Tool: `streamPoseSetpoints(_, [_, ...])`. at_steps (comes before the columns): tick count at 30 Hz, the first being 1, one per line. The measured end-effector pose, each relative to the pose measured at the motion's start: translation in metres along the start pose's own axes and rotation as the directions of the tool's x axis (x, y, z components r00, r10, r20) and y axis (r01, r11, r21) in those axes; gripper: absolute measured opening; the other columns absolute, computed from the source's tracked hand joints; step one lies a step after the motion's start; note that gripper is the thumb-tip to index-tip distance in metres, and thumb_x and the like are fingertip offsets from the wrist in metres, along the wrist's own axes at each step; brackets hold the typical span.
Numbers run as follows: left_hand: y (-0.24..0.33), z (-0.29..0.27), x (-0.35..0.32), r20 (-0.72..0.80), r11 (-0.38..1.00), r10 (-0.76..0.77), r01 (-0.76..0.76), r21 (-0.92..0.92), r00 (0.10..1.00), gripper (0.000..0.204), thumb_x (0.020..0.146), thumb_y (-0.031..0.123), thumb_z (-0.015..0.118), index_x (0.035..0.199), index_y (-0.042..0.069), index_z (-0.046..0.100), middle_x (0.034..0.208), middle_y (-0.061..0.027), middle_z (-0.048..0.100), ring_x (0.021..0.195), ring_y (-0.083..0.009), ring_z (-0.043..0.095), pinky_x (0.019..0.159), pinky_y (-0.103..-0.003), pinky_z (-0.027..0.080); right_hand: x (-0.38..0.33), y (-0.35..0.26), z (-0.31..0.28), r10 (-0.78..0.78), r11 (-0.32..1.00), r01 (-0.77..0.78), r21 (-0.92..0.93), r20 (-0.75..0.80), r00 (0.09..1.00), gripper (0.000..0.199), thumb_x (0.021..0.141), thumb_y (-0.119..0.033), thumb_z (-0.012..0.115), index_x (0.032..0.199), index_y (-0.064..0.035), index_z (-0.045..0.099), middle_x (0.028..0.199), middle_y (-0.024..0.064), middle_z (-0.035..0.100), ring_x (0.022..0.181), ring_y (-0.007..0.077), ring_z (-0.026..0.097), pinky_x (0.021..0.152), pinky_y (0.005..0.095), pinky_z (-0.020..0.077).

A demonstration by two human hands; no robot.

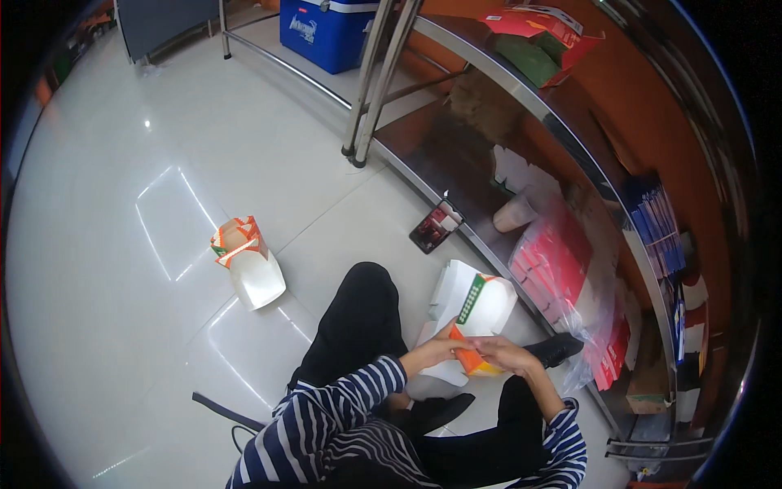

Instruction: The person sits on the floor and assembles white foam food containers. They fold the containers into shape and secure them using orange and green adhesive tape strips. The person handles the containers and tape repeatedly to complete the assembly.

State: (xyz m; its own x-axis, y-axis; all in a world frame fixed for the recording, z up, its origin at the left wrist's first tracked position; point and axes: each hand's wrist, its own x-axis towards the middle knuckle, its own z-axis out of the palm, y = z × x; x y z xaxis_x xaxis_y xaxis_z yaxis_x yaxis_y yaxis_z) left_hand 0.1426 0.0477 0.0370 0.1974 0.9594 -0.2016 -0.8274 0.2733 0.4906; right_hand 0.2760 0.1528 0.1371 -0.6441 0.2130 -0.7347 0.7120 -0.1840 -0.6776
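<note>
Between my crossed-in forearms, low in the view, my left hand (436, 350) grips the left side of a small orange paperboard carton (466, 352). My right hand (507, 354) has its fingers on the carton's right side; the carton partly hides the fingertips. Just beyond my hands, a pile of flat white paperboard blanks (491, 306) with a green-checked strip rests on the floor. Off to the left stand several formed food cartons (259, 279), nested together, white inside with orange and green on the outside.
A metal-framed shelf rack (489, 269) runs along the right, holding pink-red packs in plastic (554, 257), a plastic cup (513, 213) and a red box (542, 41). A phone (437, 226) leans by its lower edge. A blue cooler (326, 37) stands at the back.
</note>
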Motion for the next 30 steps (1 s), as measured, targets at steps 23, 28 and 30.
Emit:
streamPoseSetpoints(23, [-0.002,0.011,0.004,0.174,0.997,0.05,-0.04,-0.061,0.984,0.054,0.092,0.03,0.046,0.138,0.014,0.023,0.13,-0.0063,0.038,0.112,-0.0184,0.045,0.088,-0.034,0.043,-0.025,0.005,-0.036,-0.297,0.927,0.374,0.012,-0.585,0.755,0.01,0.085,-0.014,0.058,0.09,-0.0089,0.052,0.081,-0.0014,0.061,0.072,0.0064,0.056,0.062,0.02,0.0439])
streamPoseSetpoints(28, [0.026,0.011,-0.003,0.006,0.92,0.136,-0.128,0.371,0.991,0.042,0.093,0.034,0.043,0.126,0.008,0.045,0.114,-0.0055,0.053,0.103,-0.0127,0.05,0.082,-0.03,0.046,-0.014,0.016,-0.031,-0.286,0.937,0.35,0.015,-0.541,0.791,0.013,0.083,-0.017,0.06,0.084,-0.0059,0.054,0.077,0.0001,0.057,0.071,0.0085,0.053,0.061,0.0243,0.0422])
streamPoseSetpoints(30, [0.029,0.017,-0.007,-0.021,0.9,0.2,-0.176,0.399,0.98,0.039,0.091,0.028,0.049,0.123,0.005,0.048,0.105,-0.0037,0.058,0.093,-0.0105,0.055,0.077,-0.027,0.047,-0.019,0.01,-0.029,-0.248,0.942,0.33,0.061,-0.535,0.808,0.015,0.082,-0.018,0.061,0.084,-0.0049,0.054,0.076,0.0,0.057,0.07,0.0087,0.053,0.06,0.0251,0.0426])
